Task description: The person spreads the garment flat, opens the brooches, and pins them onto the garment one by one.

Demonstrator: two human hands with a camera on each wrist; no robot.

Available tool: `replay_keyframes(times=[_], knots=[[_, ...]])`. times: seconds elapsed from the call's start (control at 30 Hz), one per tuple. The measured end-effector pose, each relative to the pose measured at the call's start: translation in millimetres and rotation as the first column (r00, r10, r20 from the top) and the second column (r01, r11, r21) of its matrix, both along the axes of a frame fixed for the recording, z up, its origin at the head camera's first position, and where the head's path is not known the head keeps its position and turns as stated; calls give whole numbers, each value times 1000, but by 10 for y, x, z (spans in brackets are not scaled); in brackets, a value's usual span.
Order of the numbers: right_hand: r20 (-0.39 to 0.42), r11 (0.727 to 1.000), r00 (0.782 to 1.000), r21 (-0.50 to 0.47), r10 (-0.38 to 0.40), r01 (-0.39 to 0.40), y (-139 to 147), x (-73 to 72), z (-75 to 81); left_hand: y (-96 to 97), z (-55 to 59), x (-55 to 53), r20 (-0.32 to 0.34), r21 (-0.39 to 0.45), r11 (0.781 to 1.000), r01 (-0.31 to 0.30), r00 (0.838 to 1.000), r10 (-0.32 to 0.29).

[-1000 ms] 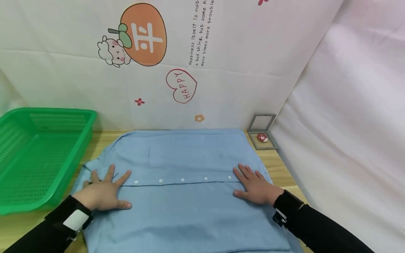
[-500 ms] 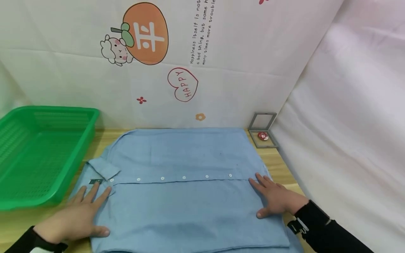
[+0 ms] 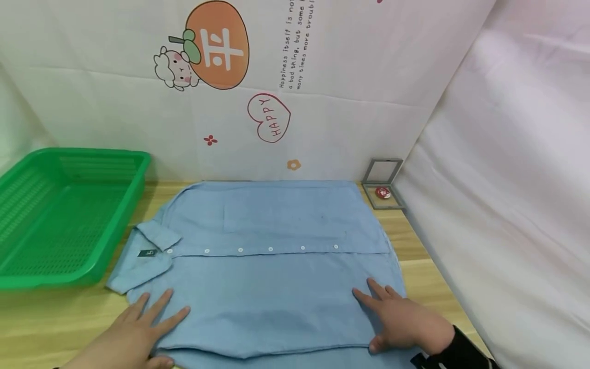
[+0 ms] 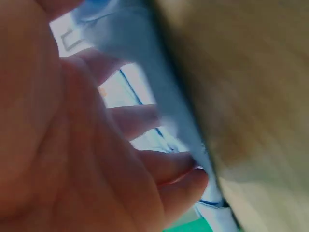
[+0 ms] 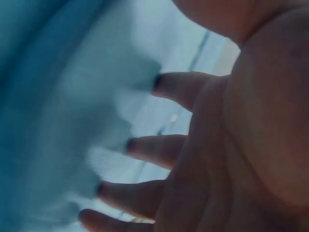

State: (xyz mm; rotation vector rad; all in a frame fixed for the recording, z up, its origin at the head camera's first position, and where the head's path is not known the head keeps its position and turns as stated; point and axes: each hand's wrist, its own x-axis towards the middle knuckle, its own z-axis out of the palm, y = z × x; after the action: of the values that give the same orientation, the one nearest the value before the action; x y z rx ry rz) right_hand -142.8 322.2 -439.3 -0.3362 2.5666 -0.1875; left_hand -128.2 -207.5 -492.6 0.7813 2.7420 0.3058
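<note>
A light blue buttoned shirt (image 3: 276,287) lies spread on the table, its collar (image 3: 159,234) to the left and a row of white buttons running across it. My left hand (image 3: 131,330), fingers spread and straight, touches the shirt's near left part below the collar. On the near right part rests my right hand (image 3: 405,320), its fingers extended and fingertips on the cloth. Both wrist views show fingertips against the blue fabric, with palms lifted off it. The shirt's nearest part runs out of the head view.
A green plastic basket (image 3: 92,256) stands at the left. In the back right corner sits a small grey hinged case (image 3: 387,203) with a red round piece inside. White printed cloth (image 3: 345,118) hangs behind, and more white cloth (image 3: 516,169) borders the right side.
Both hands have moved nearer the body, away from the button row. The left hand has uncovered the collar and its label. The head view has tilted slightly downward.
</note>
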Motion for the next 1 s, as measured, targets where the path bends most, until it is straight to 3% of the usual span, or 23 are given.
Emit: replay_keyframes(times=[0.13, 0.23, 0.3, 0.37, 0.4, 0.47, 0.5, 0.53, 0.63, 0.7, 0.77, 0.87, 0.9, 0.93, 1.0], knots=[[-39, 1000, 999, 15, -3, 3, -20, 80, -31, 65, 47, 16, -1, -18, 1000, -24, 1000, 24], [-120, 998, 991, -2, 59, -60, -102, 153, -35, 170, 109, 52, -122, 21, 998, 51, 991, -48], [-202, 989, 970, -28, 135, -143, -187, 201, -43, 258, 139, 72, -257, 49, 987, 151, 957, -133], [-295, 965, 927, -51, 233, -258, -266, 236, -58, 337, 150, 91, -401, 65, 967, 245, 894, -200], [-331, 951, 905, -58, 267, -302, -294, 250, -66, 367, 155, 100, -448, 66, 959, 275, 867, -218], [-385, 933, 869, -55, 309, -356, -321, 268, -100, 400, 152, 107, -506, 59, 953, 297, 832, -228], [-395, 930, 864, -57, 313, -363, -319, 278, -117, 403, 146, 114, -515, 54, 956, 288, 829, -220], [-393, 932, 865, -54, 311, -359, -314, 282, -126, 395, 143, 123, -507, 46, 962, 268, 836, -208], [-357, 954, 897, -46, 261, -296, -270, 303, -149, 330, 127, 159, -453, 7, 982, 187, 876, -164], [-332, 967, 916, -39, 226, -252, -234, 315, -167, 277, 117, 185, -433, -15, 989, 149, 890, -141], [-324, 973, 924, -33, 206, -228, -207, 326, -183, 230, 103, 208, -452, -24, 990, 138, 882, -134], [-320, 979, 930, -31, 179, -199, -180, 344, -194, 192, 91, 222, -528, -21, 989, 149, 838, -138], [-321, 981, 931, -31, 173, -192, -175, 354, -193, 184, 92, 223, -532, -20, 989, 145, 836, -133], [-322, 982, 932, -30, 167, -186, -173, 367, -189, 178, 99, 224, -523, -16, 991, 137, 843, -125], [-324, 984, 933, -29, 159, -178, -174, 384, -171, 150, 117, 223, -455, -28, 995, 97, 885, -99]])
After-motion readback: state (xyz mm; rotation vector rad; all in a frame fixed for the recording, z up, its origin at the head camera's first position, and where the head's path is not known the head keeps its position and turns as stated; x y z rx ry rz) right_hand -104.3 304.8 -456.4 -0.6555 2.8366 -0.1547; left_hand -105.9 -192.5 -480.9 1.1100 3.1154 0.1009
